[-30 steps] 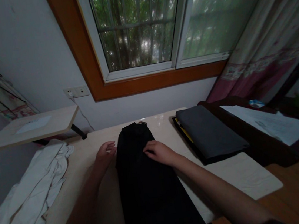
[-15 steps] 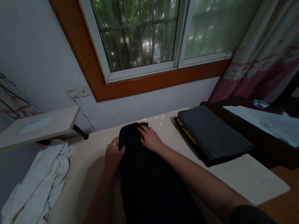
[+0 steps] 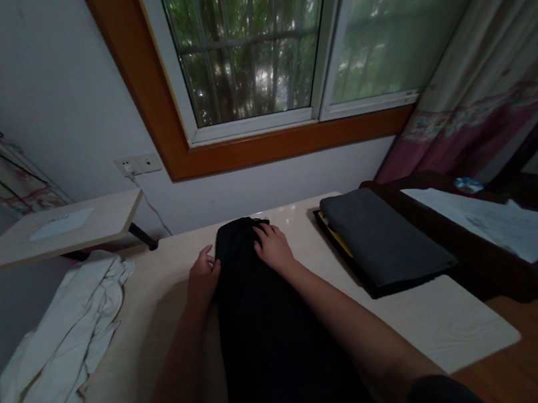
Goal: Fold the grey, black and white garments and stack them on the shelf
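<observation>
A long black garment (image 3: 269, 336), folded narrow, lies lengthwise on the pale table (image 3: 168, 338) in front of me. Its far end is gathered and slightly raised, with a small dark loop of cloth at the far right corner. My left hand (image 3: 203, 275) is at the garment's far left edge, fingers apart and thumb against the cloth. On the far right edge, my right hand (image 3: 274, 248) has its fingers bent over the cloth, gripping it. Both forearms run along the garment's sides.
A crumpled white cloth (image 3: 68, 346) lies at the left, partly below a small raised shelf (image 3: 75, 224). At the right is a folded grey cloth (image 3: 386, 238) on a dark item with a yellow edge. Papers (image 3: 494, 218) rest on a dark surface beyond. A wall and window (image 3: 246, 50) stand behind.
My left hand has loosened from the garment's corner and shifted slightly left, its fingers further apart. My right hand and the garment's far end have moved a little to the right.
</observation>
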A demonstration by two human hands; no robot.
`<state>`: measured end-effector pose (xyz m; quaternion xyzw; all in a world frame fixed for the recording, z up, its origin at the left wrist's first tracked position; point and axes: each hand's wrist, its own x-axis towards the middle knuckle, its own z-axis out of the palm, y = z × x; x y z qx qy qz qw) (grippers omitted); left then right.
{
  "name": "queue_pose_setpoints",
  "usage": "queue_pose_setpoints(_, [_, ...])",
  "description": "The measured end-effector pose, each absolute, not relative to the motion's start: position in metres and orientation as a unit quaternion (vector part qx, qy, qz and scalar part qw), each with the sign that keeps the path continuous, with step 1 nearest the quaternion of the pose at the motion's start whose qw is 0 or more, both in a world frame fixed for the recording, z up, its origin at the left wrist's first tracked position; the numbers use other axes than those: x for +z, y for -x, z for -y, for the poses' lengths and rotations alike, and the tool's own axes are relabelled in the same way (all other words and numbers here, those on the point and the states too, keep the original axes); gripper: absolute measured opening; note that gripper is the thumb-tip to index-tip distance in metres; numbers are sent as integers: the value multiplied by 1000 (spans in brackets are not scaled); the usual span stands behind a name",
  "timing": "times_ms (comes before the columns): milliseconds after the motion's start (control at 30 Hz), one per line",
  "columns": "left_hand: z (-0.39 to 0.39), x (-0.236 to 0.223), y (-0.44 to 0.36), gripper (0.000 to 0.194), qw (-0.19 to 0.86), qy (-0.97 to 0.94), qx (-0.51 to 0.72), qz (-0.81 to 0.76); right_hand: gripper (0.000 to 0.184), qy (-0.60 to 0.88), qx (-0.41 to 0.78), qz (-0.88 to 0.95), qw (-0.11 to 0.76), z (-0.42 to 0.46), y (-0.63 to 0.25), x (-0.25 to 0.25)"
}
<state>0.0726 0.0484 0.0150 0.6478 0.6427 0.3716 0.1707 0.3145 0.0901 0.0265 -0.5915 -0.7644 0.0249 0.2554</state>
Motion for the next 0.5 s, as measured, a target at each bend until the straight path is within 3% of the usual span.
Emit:
queue_pose_setpoints(167, [-47,14,-72,51,215,-629,418,-619,39,608,34,736,298,-103,-329,29])
queue_pose_setpoints(333, [-49,12,-73,52,197,-655,386,-619,38,657,91,679,314,-131,-348,28])
queue_pose_setpoints(500, [-48,13,-72,56,185,-670,370,-617,25,646,118,684,318,-149,-356,25])
